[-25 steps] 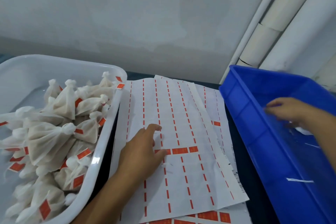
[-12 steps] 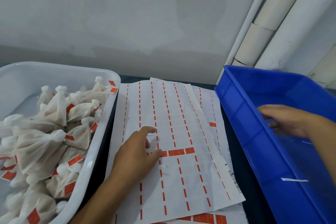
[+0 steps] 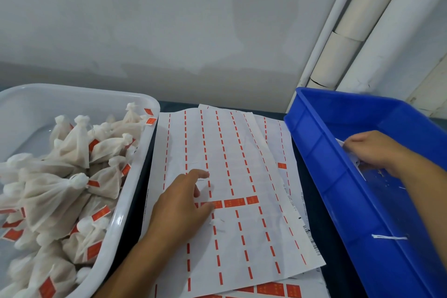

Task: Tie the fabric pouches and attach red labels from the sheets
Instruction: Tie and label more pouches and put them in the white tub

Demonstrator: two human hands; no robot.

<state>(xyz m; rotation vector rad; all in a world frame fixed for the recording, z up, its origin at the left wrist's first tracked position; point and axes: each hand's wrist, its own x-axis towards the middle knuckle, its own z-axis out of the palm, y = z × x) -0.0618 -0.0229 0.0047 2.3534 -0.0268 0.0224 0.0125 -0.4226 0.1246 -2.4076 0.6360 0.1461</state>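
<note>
**Left hand on the sheet, right hand in the blue bin**

We see the left hand (image 3: 180,203) lying flat on the top sheet (image 3: 232,237), fingers loose and spread, gripping nothing. Its thumb tip touches the short row of red labels (image 3: 235,202) left on that sheet; the other label places are peeled, only red dashes between them. More sheets (image 3: 280,152) lie under it, one showing labels at the near edge.

The right hand (image 3: 372,152) is inside the blue bin (image 3: 321,176), fingers curled on a thin white pouch (image 3: 355,159) against the bin's inner wall. We cannot tell whether the pouch is tied. A loose white string (image 3: 389,237) lies on the bin floor.

At left, the white tub (image 3: 135,176) holds a heap of tied pouches (image 3: 60,191), many with red labels at the neck.
</note>
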